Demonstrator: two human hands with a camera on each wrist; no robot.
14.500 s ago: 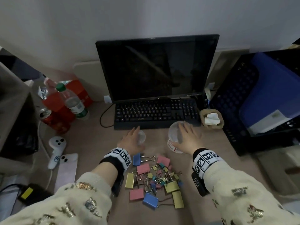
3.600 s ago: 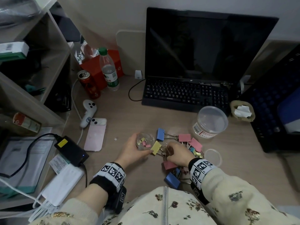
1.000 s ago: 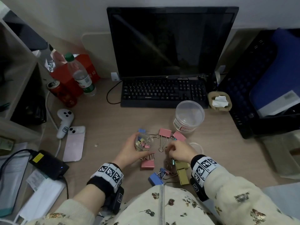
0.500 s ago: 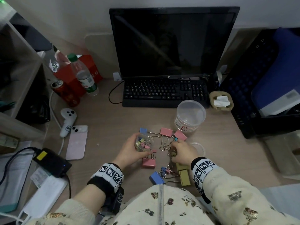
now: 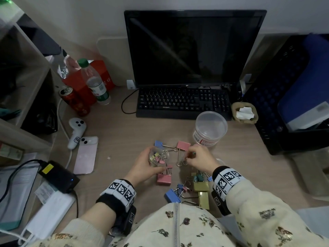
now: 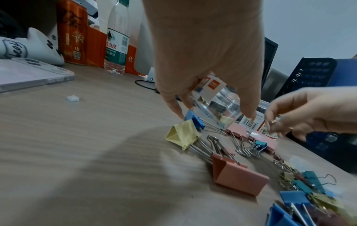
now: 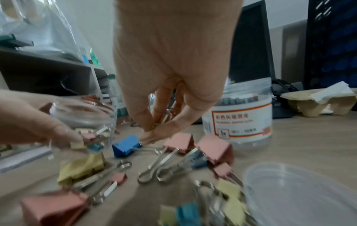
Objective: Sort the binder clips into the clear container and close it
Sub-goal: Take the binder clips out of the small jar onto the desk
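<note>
My left hand point(image 5: 155, 160) grips a small clear jar point(image 5: 159, 155) tilted just above the desk, with several small coloured binder clips inside. Just right of it, my right hand point(image 5: 191, 155) pinches a small binder clip between thumb and fingertips point(image 7: 149, 134); its colour is hard to tell. Large clips lie around: pink point(image 5: 183, 145), blue point(image 5: 158, 143), pink point(image 5: 164, 178), blue point(image 5: 172, 195), yellow point(image 5: 201, 186). In the left wrist view the jar point(image 6: 218, 104) hangs under my left hand point(image 6: 214, 113).
A bigger clear tub point(image 5: 210, 129) with a label stands open behind my right hand. A clear lid point(image 7: 301, 191) lies by my right wrist. Keyboard point(image 5: 183, 102), phone point(image 5: 86, 155), controller point(image 5: 76, 131), can and bottle ring the desk; black crate point(image 5: 284, 97) at right.
My right hand has lifted from the pile of small clips and moved a little forward and left toward the jar, pinching a small clip. The left hand keeps the jar in place.
</note>
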